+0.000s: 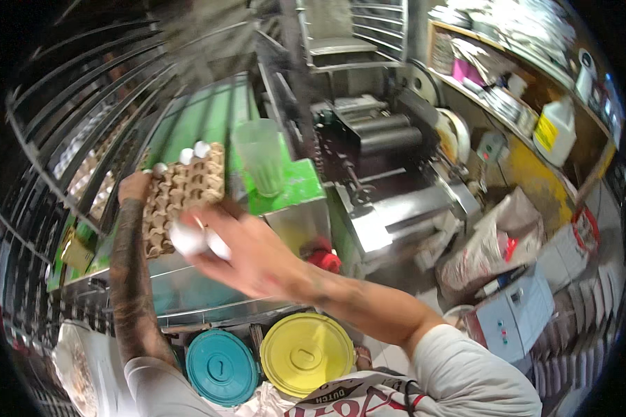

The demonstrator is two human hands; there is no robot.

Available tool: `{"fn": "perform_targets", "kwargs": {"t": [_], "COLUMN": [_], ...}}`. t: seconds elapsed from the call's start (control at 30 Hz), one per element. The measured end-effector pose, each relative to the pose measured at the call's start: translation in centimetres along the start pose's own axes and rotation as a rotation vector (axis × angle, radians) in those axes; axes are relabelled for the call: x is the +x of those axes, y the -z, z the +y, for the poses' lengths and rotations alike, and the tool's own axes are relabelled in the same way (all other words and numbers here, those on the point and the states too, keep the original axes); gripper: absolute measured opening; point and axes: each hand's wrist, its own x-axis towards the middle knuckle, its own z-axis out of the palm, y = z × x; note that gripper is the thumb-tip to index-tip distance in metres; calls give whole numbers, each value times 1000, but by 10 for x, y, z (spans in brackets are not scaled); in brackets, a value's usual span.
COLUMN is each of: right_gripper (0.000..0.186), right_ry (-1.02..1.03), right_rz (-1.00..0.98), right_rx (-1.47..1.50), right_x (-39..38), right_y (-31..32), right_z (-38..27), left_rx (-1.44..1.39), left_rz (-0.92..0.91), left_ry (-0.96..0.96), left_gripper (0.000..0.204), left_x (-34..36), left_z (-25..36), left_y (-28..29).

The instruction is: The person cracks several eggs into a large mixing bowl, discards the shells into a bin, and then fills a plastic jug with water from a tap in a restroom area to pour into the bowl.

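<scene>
a sleeve (pixel 473 365) sits nearest; the held eggs (pixel 188 238) (blurred) look rounded, white.

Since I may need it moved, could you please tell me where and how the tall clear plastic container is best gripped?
Probably around the narrower lower body of the clear container, coming from the right: it stands upright, tapers toward its base, and has the egg tray close on its left.

- A green tabletop (pixel 217 117) carries a brown egg tray (pixel 188 183).
- Just beside the tray, a brighter green surface (pixel 303 179) bears an upright, translucent plastic pitcher (pixel 259 158).
- At right, a wooden shelf unit (pixel 597 172) holds a white jug (pixel 558 129) with a yellow label.
</scene>
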Motion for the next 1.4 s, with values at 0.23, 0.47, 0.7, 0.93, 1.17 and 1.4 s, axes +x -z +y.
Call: {"fn": "perform_targets", "kwargs": {"t": [0.23, 0.47, 0.7, 0.93, 1.17, 1.4], "right_gripper": [57, 42, 38, 48, 47, 49], "right_ry": [-877, -1449, -1376, -1569, -1777, -2050], "right_rz": [34, 1040, 1523, 1354, 871, 478], "right_rx": [543, 890, 853, 71, -756, -904], "right_x": [-262, -542, -740, -905, -945, -1016], "right_y": [138, 184, 177, 169, 214, 238], "right_z": [-27, -48, -67, -66, -71, -58], "left_rx": [-33, -1106, -2363, -1910, -1192, -880], "left_rz": [395, 400, -596, -1472, -1683, -1452], "left_ry": [-122, 284, 27, -7, -881, -1561], "left_gripper": [33, 65, 61, 53, 41, 37], "left_x": [16, -208, -386, -497, -592, -682], "left_z": [-2, 99, 365, 634, 816, 949], "left_y": [14, 84, 31, 43, -26, -82]}}
